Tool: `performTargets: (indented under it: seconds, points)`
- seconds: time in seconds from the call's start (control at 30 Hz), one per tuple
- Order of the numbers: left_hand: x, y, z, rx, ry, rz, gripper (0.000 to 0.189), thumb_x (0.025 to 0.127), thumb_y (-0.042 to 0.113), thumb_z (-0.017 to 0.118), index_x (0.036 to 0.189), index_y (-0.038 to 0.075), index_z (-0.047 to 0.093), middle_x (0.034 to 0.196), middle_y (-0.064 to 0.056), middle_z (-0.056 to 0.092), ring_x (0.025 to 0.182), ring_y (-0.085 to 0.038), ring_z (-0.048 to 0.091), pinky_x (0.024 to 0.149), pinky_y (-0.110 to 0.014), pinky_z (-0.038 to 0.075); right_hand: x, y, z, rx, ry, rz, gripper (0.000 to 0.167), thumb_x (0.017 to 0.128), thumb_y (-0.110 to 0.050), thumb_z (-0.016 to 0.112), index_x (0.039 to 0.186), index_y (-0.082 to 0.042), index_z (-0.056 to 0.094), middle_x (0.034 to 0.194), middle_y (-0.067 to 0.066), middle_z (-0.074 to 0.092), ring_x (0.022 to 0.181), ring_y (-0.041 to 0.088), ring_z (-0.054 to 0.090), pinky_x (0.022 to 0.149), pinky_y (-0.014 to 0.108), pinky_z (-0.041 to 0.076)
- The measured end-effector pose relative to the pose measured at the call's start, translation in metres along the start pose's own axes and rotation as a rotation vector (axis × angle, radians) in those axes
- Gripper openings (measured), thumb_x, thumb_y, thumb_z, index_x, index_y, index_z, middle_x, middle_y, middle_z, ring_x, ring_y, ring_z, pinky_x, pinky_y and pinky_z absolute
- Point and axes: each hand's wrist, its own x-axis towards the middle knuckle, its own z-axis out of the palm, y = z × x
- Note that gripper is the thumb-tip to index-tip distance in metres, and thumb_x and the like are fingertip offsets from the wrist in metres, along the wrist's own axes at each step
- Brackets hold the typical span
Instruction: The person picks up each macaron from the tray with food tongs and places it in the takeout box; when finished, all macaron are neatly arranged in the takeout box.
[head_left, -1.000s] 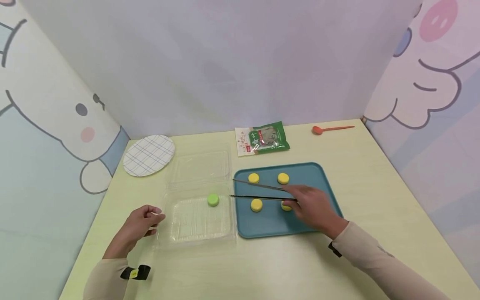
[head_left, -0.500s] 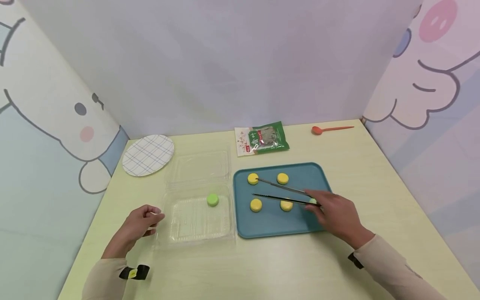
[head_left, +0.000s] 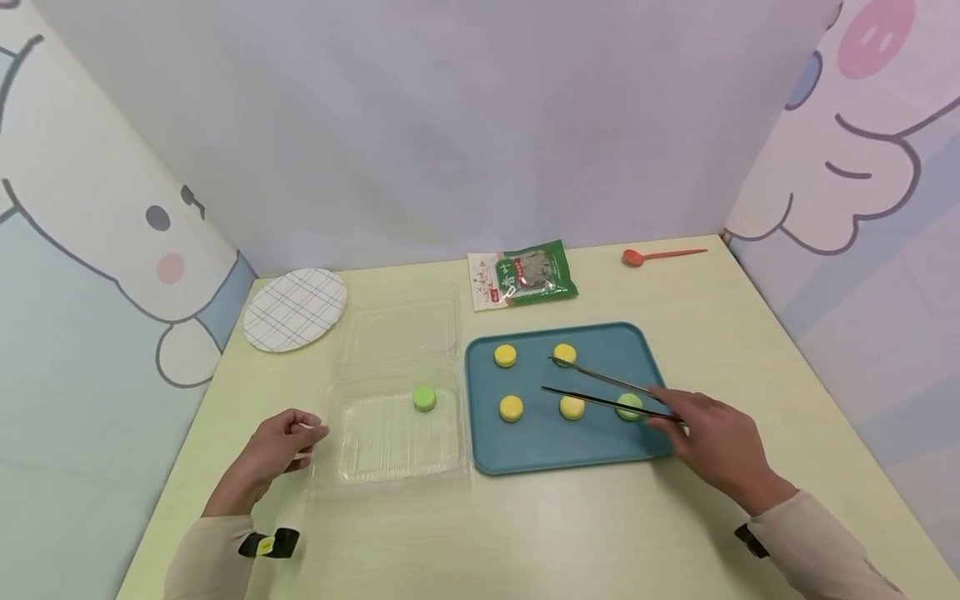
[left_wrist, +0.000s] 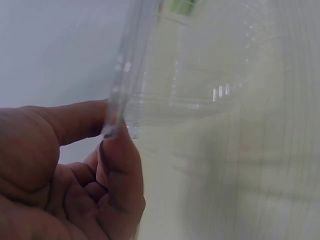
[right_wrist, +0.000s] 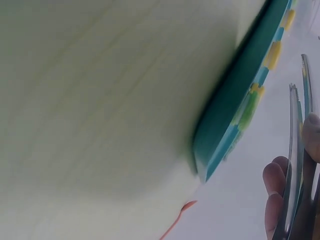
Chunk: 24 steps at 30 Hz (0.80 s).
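My left hand (head_left: 273,454) pinches the left edge of an open clear plastic box (head_left: 397,479) between thumb and fingers, as the left wrist view shows. A green macaron (head_left: 424,398) sits inside the box, toward its upper right. In my right hand (head_left: 720,446) is a pair of long metal tweezers (right_wrist: 292,150), their serrated arms apart and nothing between the tips. They reach leftward over the blue tray (head_left: 525,454), crossing above a yellow macaron (head_left: 572,407) and a second green macaron (head_left: 629,406). Other yellow macarons (head_left: 511,408) lie to the left and behind on the tray.
The box's clear lid (head_left: 397,333) lies folded back behind it. A checked white plate (head_left: 296,310) stands at the back left, a green and white packet (head_left: 522,277) behind the tray, and a red spoon (head_left: 634,257) at the back right. Walls enclose the table's back and sides.
My right hand has moved right over the tray with the tweezers, uncovering the green macaron at the tray's right. My left hand keeps its place at the box edge.
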Motion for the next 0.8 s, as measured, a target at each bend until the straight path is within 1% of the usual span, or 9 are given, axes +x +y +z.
performTargets:
  seconds: [0.2,0.33,0.47,0.63,0.73,0.8]
  points:
    - [0.001,-0.002,0.0,-0.004,-0.001,0.003,0.034,0.1,0.02,0.065,0.118,-0.005,0.051,0.084,-0.005,0.054,0.073,-0.016,0.056,0.066,-0.029,0.055,-0.009,0.005,-0.005,-0.013,-0.002,0.055,0.07,0.097,-0.07,0.036,0.12,-0.014,0.072,0.091,0.007,0.074,0.06,0.016,0.063,0.041,0.027,0.037]
    - [0.002,-0.001,0.0,-0.003,-0.005,0.008,0.034,0.1,0.021,0.065,0.117,-0.005,0.051,0.084,-0.005,0.055,0.072,-0.016,0.057,0.066,-0.03,0.055,-0.014,0.009,-0.008,-0.025,0.003,0.056,0.072,0.098,-0.07,0.034,0.119,-0.013,0.072,0.089,0.006,0.074,0.058,0.016,0.063,0.041,0.028,0.038]
    - [0.002,0.0,-0.001,-0.004,-0.005,-0.001,0.033,0.1,0.021,0.065,0.116,-0.004,0.052,0.084,-0.005,0.055,0.071,-0.016,0.057,0.065,-0.03,0.055,-0.019,0.012,-0.011,-0.034,0.001,0.055,0.072,0.098,-0.069,0.034,0.118,-0.012,0.072,0.091,0.008,0.075,0.059,0.019,0.065,0.041,0.028,0.039]
    - [0.002,0.001,-0.001,-0.007,-0.004,-0.006,0.033,0.1,0.021,0.065,0.117,-0.004,0.051,0.083,-0.005,0.054,0.071,-0.016,0.056,0.065,-0.029,0.054,-0.024,0.016,-0.015,-0.027,-0.011,0.076,0.073,0.096,-0.07,0.035,0.118,-0.012,0.072,0.093,0.008,0.075,0.059,0.019,0.065,0.041,0.028,0.037]
    - [0.002,0.002,0.0,-0.009,-0.005,-0.005,0.034,0.1,0.021,0.065,0.117,-0.005,0.051,0.083,-0.005,0.054,0.071,-0.016,0.056,0.065,-0.029,0.055,-0.028,0.019,-0.017,-0.028,-0.021,0.084,0.071,0.096,-0.07,0.039,0.118,-0.011,0.072,0.092,0.008,0.075,0.058,0.018,0.064,0.041,0.028,0.037]
    - [0.001,0.002,0.0,-0.01,-0.004,-0.008,0.034,0.1,0.021,0.065,0.117,-0.005,0.051,0.083,-0.005,0.054,0.07,-0.016,0.056,0.065,-0.03,0.054,-0.031,0.02,-0.018,-0.037,-0.029,0.089,0.064,0.096,-0.066,0.049,0.118,-0.011,0.072,0.092,0.008,0.075,0.059,0.018,0.064,0.041,0.028,0.038]
